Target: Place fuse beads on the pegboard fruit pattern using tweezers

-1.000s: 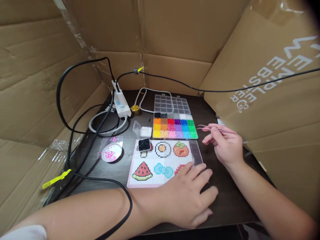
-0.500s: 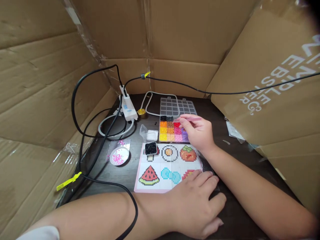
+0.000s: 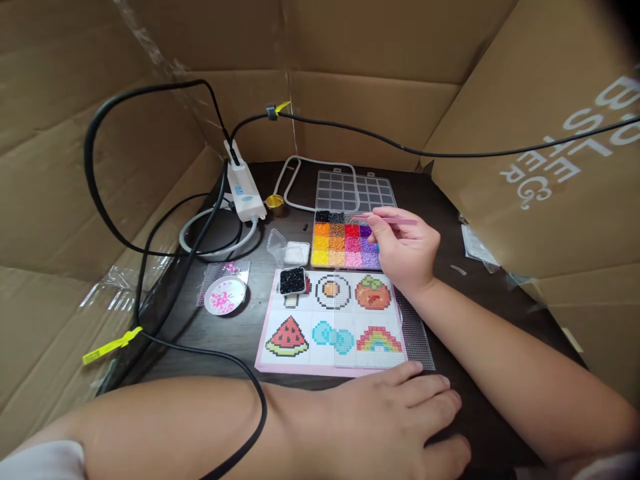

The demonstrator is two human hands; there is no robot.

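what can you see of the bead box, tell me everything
The bead box is a flat clear plastic case lying open on the dark table, behind the pattern sheet. Its small square compartments hold sorted beads: black, orange, brown, red, purple, yellow, pink. The empty gridded lid lies folded back. The right hand covers its right side, holding pink tweezers over the top row.

Your dark wooden table (image 3: 450,200) and what sits on it.

Spread across it you have a bead box (image 3: 345,243) with coloured compartments, a pattern sheet (image 3: 300,313) just in front of it, a mesh board (image 3: 417,333) along the sheet's right edge, a small white dish (image 3: 225,295) of pink beads on the left, a clear tub (image 3: 290,252), a white adapter (image 3: 245,193) with black cables (image 3: 165,293), and your left hand (image 3: 395,427) resting flat at the near edge.
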